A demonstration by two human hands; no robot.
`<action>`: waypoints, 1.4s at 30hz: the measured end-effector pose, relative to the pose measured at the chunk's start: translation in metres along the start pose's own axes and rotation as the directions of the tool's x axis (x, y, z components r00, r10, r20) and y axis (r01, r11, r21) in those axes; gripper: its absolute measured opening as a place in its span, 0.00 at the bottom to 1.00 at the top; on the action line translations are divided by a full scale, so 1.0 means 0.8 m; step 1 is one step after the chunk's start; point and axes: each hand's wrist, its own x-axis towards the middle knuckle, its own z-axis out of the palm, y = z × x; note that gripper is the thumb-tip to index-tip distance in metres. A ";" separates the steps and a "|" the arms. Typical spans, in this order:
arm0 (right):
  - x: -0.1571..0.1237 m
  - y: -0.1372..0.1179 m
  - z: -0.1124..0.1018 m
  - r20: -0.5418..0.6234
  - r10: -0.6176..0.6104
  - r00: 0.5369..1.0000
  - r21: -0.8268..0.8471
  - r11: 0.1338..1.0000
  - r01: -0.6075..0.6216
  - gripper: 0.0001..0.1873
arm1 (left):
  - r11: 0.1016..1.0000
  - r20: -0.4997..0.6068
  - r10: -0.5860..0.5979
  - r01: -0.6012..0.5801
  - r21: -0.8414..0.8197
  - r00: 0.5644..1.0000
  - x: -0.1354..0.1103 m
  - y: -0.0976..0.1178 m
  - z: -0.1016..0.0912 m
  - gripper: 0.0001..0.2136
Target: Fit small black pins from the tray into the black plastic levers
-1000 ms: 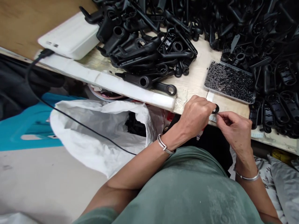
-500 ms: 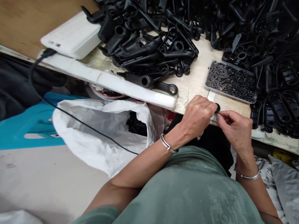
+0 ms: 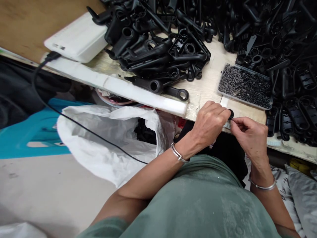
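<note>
My left hand (image 3: 210,124) is closed around a small black plastic part (image 3: 230,114) at the near edge of the workbench (image 3: 210,86); only the part's round end shows past my fingers. My right hand (image 3: 249,137) pinches its fingertips together right against that part, and whatever is in the pinch is too small to make out. Both wrists wear a metal bangle. A clear tray of tiny black pieces (image 3: 245,86) sits just beyond my hands.
Heaps of black plastic handle parts (image 3: 160,49) cover the bench, with more at the right (image 3: 292,112). A white box (image 3: 76,38) with a black cable (image 3: 74,124) lies at the left. A white sack (image 3: 106,142) hangs open below the bench edge.
Both hands stay together at the bench edge with the small part; nothing else has visibly moved apart from a slight shift of the view.
</note>
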 end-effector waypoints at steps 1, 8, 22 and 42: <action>0.000 0.000 0.000 -0.001 0.003 1.000 0.001 1.000 -0.003 0.07 | 1.000 0.013 -0.007 0.007 -0.005 1.000 0.000 0.000 -0.002 0.12; -0.002 0.005 -0.006 0.014 0.104 0.994 0.041 0.994 -0.104 0.07 | 0.997 -0.047 -0.017 0.014 -0.077 0.999 -0.014 -0.004 -0.030 0.08; 0.012 -0.003 -0.010 0.017 -0.028 0.999 -0.084 0.996 0.029 0.07 | 0.960 -0.109 -0.097 0.064 -0.274 0.989 -0.026 -0.010 -0.019 0.05; 0.012 0.004 -0.012 0.063 0.183 0.981 0.059 0.981 -0.187 0.08 | 0.998 0.142 -0.068 0.065 0.027 0.987 0.018 -0.004 -0.016 0.09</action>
